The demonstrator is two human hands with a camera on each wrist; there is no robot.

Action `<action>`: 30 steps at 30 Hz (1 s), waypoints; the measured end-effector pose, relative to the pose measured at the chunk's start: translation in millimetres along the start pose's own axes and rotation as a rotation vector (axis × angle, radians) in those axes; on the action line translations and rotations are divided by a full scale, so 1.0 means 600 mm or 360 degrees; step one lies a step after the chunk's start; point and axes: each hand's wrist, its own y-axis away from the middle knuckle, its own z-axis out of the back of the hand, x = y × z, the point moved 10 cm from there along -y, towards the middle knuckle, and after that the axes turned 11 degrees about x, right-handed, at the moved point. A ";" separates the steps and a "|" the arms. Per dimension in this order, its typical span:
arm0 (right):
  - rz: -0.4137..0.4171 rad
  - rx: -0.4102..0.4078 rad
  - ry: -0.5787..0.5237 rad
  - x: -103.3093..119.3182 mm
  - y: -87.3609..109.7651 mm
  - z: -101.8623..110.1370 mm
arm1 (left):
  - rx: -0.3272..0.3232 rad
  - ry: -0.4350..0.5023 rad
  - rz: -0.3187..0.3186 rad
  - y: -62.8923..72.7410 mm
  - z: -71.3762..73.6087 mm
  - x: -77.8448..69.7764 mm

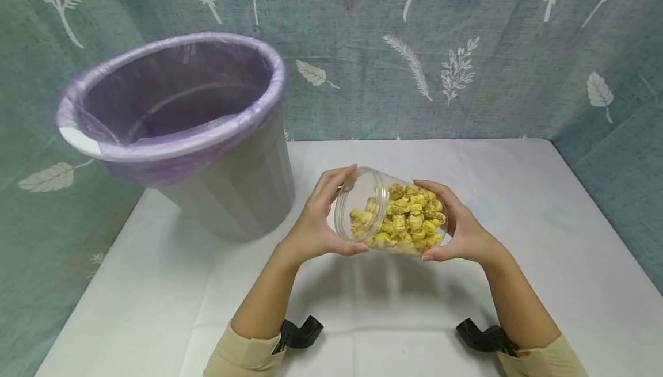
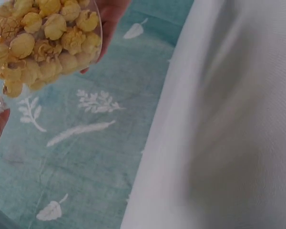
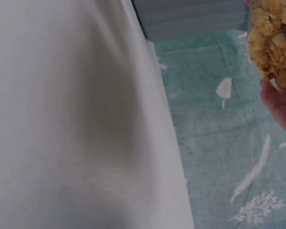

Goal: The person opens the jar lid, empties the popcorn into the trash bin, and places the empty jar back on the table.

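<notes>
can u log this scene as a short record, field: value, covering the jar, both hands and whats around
jar: clear, tipped on its side, held above the table
contents: yellow popcorn
lid: cannot tell
left hand: grips the rim end
right hand: grips the base end
bin: grey, to the left, with a purple liner folded over its rim
surface: white table
backdrop: green cloth with white leaf prints

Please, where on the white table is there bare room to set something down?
The table is bare from the right forearm to the right edge, and between the bin and left forearm. Crowded: back left, with the bin; centre, where left hand and right hand hold the jar.
</notes>
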 end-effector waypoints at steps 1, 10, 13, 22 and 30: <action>0.0023 -0.0005 -0.0007 0.000 0.001 0.000 | -0.0006 0.0032 0.0014 0.000 -0.001 0.002; 0.0048 0.0059 -0.0002 0.002 0.001 -0.012 | -0.0034 0.0234 -0.0084 0.000 0.002 -0.004; -0.0009 0.0045 0.0056 0.003 -0.002 -0.014 | -0.0036 0.0218 -0.0083 0.000 0.003 -0.002; 0.0164 -0.0129 0.0072 0.023 -0.001 -0.016 | -0.0059 0.0123 -0.0033 0.010 0.004 -0.011; 0.0325 -0.0165 0.0214 0.036 -0.004 -0.009 | -0.0194 0.0179 0.0202 0.009 0.005 0.009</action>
